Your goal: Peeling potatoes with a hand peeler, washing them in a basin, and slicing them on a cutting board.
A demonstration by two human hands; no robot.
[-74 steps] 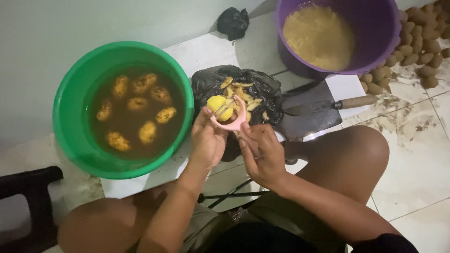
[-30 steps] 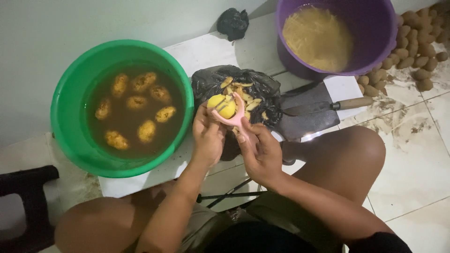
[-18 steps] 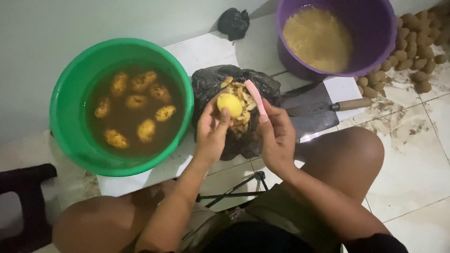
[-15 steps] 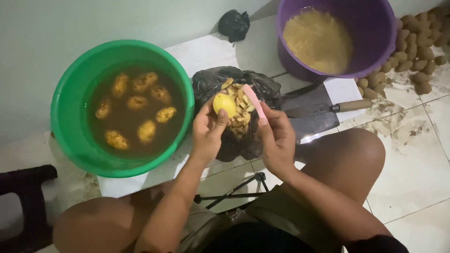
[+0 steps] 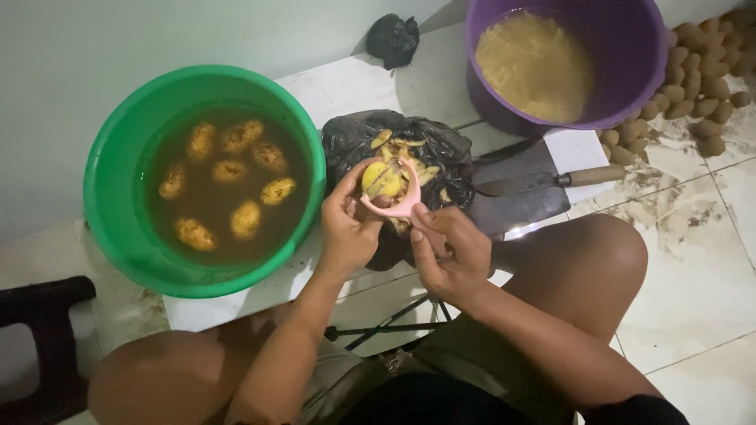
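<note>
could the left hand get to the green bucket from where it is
Probably yes: the left hand holds a potato right beside the green bucket, whose top is open, with nothing between them.

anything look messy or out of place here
Yes: brown dirt smears stain the white floor tiles beside the heap of unpeeled potatoes, and the water in the green basin is murky brown.

potato (image 5: 379, 178): yellow | peeler (image 5: 391, 206): pink | bag (image 5: 441, 149): black, with yellow peels | left tub (image 5: 110, 157): green, brown water | far tub (image 5: 622, 63): purple | unpeeled potatoes (image 5: 705, 86): brown | floor tiles (image 5: 693, 252): white with brown dirt marks
</note>
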